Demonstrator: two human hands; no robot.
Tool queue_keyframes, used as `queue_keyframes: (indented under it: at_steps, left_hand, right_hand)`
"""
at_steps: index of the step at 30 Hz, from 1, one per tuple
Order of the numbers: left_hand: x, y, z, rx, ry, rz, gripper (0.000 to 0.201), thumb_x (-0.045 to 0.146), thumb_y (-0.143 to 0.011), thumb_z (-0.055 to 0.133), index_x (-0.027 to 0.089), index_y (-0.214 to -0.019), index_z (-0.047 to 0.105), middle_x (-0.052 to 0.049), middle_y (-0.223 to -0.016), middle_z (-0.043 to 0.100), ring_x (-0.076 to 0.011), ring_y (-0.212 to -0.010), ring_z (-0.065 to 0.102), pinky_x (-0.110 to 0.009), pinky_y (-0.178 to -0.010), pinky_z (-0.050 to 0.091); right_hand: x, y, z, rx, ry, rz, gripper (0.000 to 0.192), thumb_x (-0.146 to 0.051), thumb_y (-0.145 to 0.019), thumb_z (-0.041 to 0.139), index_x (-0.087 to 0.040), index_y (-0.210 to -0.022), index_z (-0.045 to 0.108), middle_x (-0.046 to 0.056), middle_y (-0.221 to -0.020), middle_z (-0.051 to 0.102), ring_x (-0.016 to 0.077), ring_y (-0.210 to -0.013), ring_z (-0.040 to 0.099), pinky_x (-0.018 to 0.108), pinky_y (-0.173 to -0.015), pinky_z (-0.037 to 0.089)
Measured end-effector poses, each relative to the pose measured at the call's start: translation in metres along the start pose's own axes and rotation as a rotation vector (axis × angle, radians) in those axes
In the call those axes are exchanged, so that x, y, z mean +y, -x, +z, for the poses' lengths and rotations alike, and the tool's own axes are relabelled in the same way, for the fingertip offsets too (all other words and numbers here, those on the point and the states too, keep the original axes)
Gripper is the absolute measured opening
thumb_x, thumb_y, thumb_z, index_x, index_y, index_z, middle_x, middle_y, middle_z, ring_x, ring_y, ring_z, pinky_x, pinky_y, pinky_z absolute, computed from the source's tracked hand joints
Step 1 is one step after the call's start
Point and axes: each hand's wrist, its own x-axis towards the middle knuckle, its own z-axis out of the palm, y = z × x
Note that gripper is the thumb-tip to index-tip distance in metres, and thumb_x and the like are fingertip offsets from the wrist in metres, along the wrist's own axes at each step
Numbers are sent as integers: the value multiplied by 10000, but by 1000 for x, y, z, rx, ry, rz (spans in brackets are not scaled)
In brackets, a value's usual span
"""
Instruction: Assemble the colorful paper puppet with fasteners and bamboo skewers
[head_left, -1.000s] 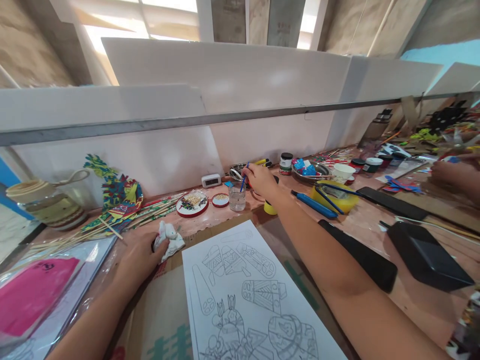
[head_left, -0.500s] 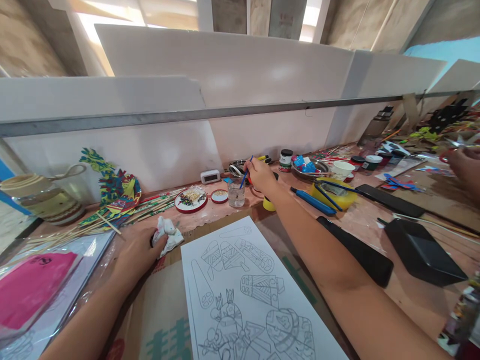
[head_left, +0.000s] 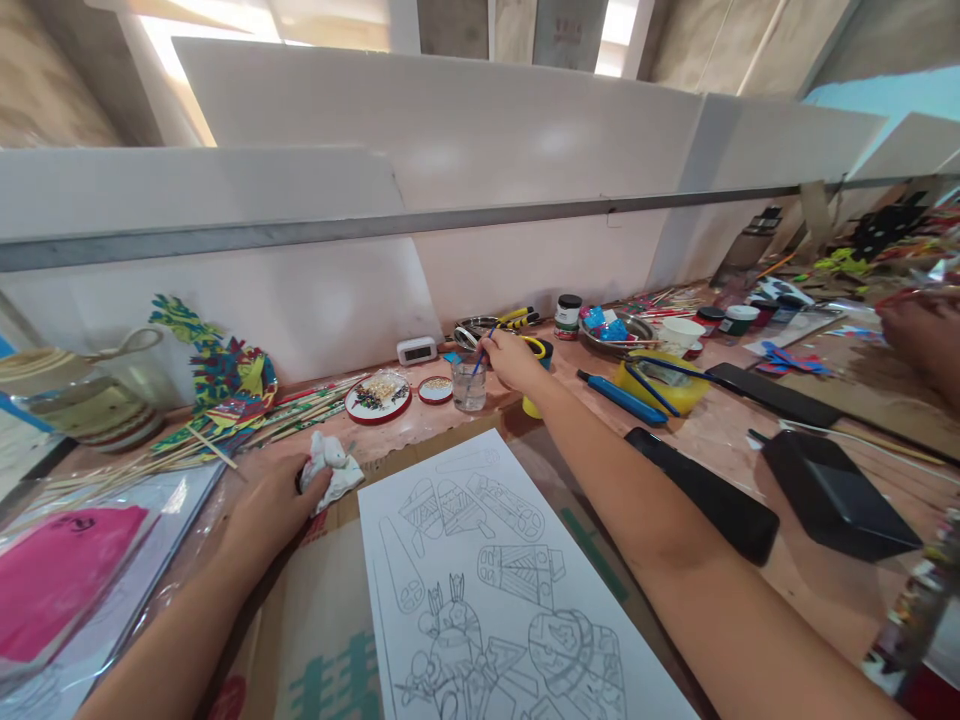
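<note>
My right hand [head_left: 511, 360] reaches out over the table with its fingers closed on a thin blue paintbrush [head_left: 478, 358]. The brush's lower end is inside a clear glass of water [head_left: 470, 388]. Off to the left, my left hand [head_left: 279, 497] holds a crumpled white tissue [head_left: 330, 468] that has a reddish stain; its fingertips are partly hidden. Between my arms, a white sheet with line drawings [head_left: 465, 560] lies on a piece of brown cardboard [head_left: 322, 610].
Beside the glass are a red-rimmed lid with beads [head_left: 379, 397] and a smaller lid [head_left: 436, 389]. A blue cutter [head_left: 621, 398], a yellow container [head_left: 667, 385], a phone [head_left: 705, 495] and a black box [head_left: 840, 493] lie rightward. Another person's hand [head_left: 926, 330] is at far right.
The brush in my right hand has shifted slightly within the glass, and that hand sits a little lower. My left hand stays on the tissue. The whole view has moved slightly.
</note>
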Motion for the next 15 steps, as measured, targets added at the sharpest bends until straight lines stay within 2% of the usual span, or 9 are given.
queue_keyframes:
  at_steps: [4,8,15]
  left_hand:
    - [0,0,0,3,-1,-4,510,552,-872,373,143,-1040,627,-142,-1081,699,-300,-968,648,-341,-782,461]
    - [2,0,-2,0,-5,0,469,552,-870,377,162,-969,617,-127,-1022,701,-293,-929,645,-336,-742,445]
    - [3,0,-4,-8,-2,11,456,548,-871,376,166,-954,609,-116,-1009,698,-285,-933,642,-323,-734,440]
  right_hand:
    - [-8,5,3,-26,71,-70,280,-148,-947,417,-168,-814,663,87,-921,713,198,-893,626,284,-822,413]
    - [-15,9,1,-37,120,-121,237,-151,-936,449,-149,-854,671,120,-953,709,228,-951,607,313,-878,385]
    - [-12,7,-1,-30,91,-84,324,-166,-979,351,-159,-891,664,65,-884,701,177,-825,611,269,-773,408]
